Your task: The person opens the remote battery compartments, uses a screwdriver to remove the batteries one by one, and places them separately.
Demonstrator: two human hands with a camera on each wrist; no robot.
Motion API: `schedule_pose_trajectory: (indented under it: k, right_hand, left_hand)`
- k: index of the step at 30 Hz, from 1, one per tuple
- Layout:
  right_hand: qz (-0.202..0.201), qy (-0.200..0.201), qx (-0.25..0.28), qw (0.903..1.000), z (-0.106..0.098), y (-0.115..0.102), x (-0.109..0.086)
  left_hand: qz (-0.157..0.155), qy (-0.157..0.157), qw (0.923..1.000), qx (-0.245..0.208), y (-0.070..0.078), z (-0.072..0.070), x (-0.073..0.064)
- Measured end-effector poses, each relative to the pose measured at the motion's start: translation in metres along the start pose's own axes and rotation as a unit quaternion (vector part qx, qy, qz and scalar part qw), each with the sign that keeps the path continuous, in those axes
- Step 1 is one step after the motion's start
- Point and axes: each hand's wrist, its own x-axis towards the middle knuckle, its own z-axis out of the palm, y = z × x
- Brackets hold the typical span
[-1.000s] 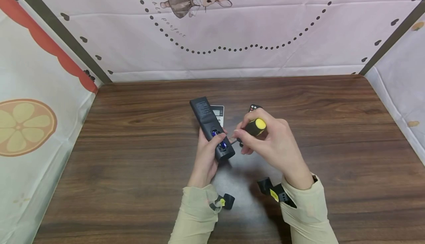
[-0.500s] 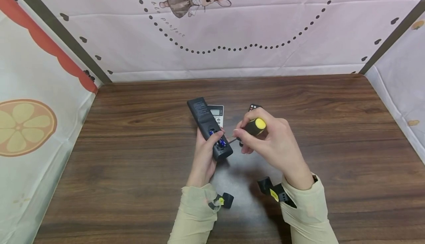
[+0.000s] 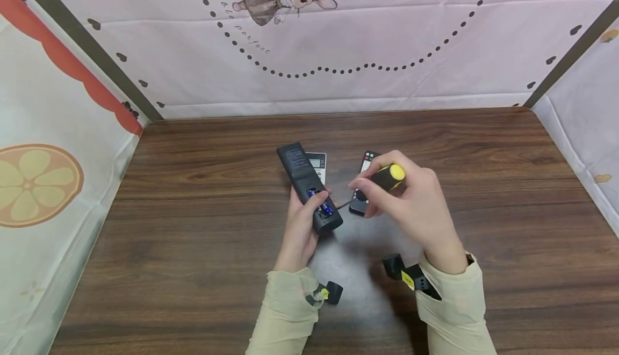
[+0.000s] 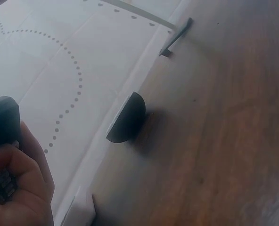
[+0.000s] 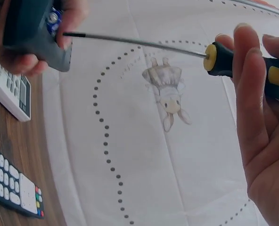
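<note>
My left hand (image 3: pixel 299 229) grips a black remote control (image 3: pixel 297 167), back side up, its thumb lying over the uncovered battery bay. Blue batteries (image 3: pixel 326 209) show in that bay. In my right hand (image 3: pixel 425 210) is a screwdriver (image 3: pixel 387 178) with a black and yellow handle, pinched between thumb and fingers. Its thin metal shaft (image 5: pixel 139 44) points left, the dark tip close to the battery bay; whether it touches the remote I cannot tell. The left wrist view shows only part of my left hand (image 4: pixel 28 188) and the remote's dark end (image 4: pixel 3 120).
A white remote (image 3: pixel 317 165) lies partly behind the held one. Another black remote (image 3: pixel 369 156) lies beneath my right hand on the wooden table (image 3: pixel 193 210). Patterned cloth (image 3: pixel 387 38) walls the back and sides. A dark rounded object (image 4: pixel 130 120) in the left wrist view is unclear.
My right hand has shifted right and slightly away with the screwdriver, uncovering more of the black remote on the table. The held remote swayed left, then back right.
</note>
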Motion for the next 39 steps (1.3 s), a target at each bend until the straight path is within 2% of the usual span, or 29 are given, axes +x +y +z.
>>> schedule_pose_trajectory:
  k: [4,7,13,16,18,21,25,27,30,32,34,36,39]
  right_hand:
    - [0.002,0.033,0.008,0.9994,-0.007,0.004,-0.001]
    - [-0.018,0.049,0.005,0.9986,-0.010,0.007,-0.001]
    - [-0.072,0.069,-0.087,0.9912,-0.013,0.010,0.003]
    - [-0.077,0.084,-0.113,0.9870,-0.014,0.008,0.004]
    - [-0.062,0.102,-0.121,0.9855,-0.016,0.007,0.004]
    - [-0.013,0.138,-0.102,0.9851,-0.020,0.008,0.003]
    - [0.057,0.183,-0.036,0.9807,-0.028,0.013,0.002]
    - [0.077,0.193,-0.015,0.9782,-0.031,0.016,0.003]
    - [0.081,0.190,0.016,0.9783,-0.033,0.019,0.005]
    - [0.074,0.192,0.031,0.9780,-0.035,0.020,0.004]
    - [0.059,0.203,0.058,0.9757,-0.037,0.020,0.003]
    - [0.042,0.216,0.093,0.9711,-0.040,0.021,0.002]
    - [0.027,0.235,0.124,0.9637,-0.046,0.023,-0.001]
  left_hand:
    - [-0.003,-0.006,1.0000,0.007,-0.001,0.002,0.000]
    - [-0.005,-0.013,0.9999,0.008,-0.002,0.003,0.000]
    - [-0.003,-0.015,0.9998,0.014,-0.004,0.005,-0.001]
    - [0.000,-0.017,0.9995,0.025,-0.006,0.008,-0.001]
    - [0.004,-0.026,0.9991,0.033,-0.008,0.009,-0.001]
    - [0.006,-0.042,0.9982,0.044,-0.010,0.012,-0.002]
    - [-0.006,-0.049,0.9962,0.072,-0.014,0.015,-0.002]
    - [-0.013,-0.049,0.9941,0.096,-0.016,0.016,-0.002]
    - [-0.021,-0.052,0.9894,0.134,-0.019,0.019,0.000]
    - [-0.024,-0.060,0.9840,0.166,-0.021,0.024,0.000]
    - [-0.015,-0.073,0.9722,0.222,-0.023,0.032,0.001]
    - [-0.009,-0.087,0.9520,0.294,-0.024,0.042,0.002]
    - [-0.006,-0.114,0.9110,0.396,-0.025,0.058,0.004]
